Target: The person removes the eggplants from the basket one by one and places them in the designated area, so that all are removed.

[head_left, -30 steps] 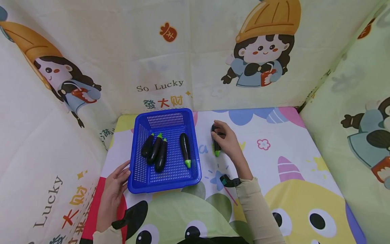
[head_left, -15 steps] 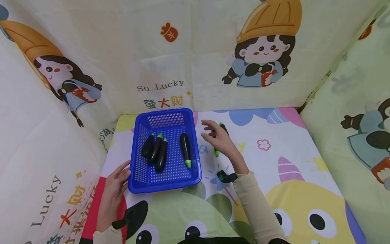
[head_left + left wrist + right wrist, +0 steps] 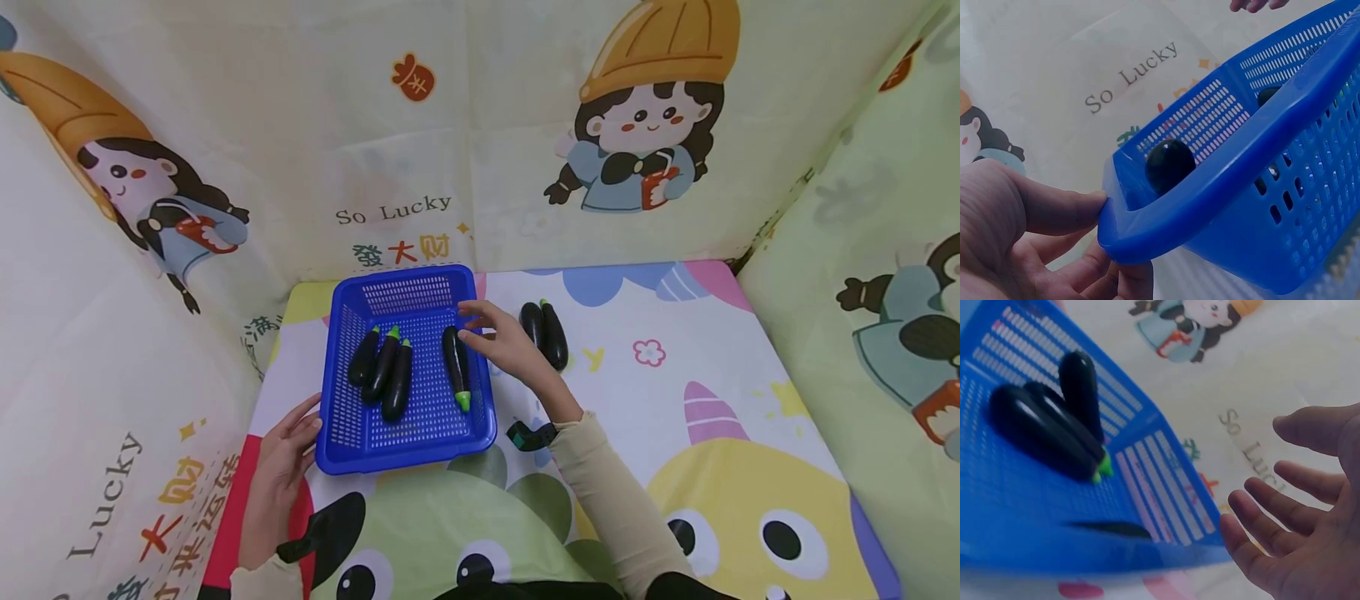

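A blue plastic basket [image 3: 405, 454] stands on the table with several dark eggplants inside. Three of them, such as this eggplant [image 3: 397, 380], lie together on its left side. A single eggplant [image 3: 456, 367] with its green stem toward me lies along the right side. My left hand [image 3: 279, 467] pinches the basket's rim, thumb on top and fingers below in the left wrist view. Over the right rim hovers my right hand [image 3: 510, 343], fingers spread and holding nothing. Two more eggplants lie side by side on the table behind it, the outer eggplant [image 3: 555, 337] being fully visible.
The table wears a cartoon-printed cloth [image 3: 667, 400]. A printed fabric wall [image 3: 510, 167] rises right behind the basket, with more fabric at the left and right sides.
My right hand has let go of an eggplant beside the basket and moved left to the basket's right rim, uncovering two eggplants on the table. The left hand stays at the basket.
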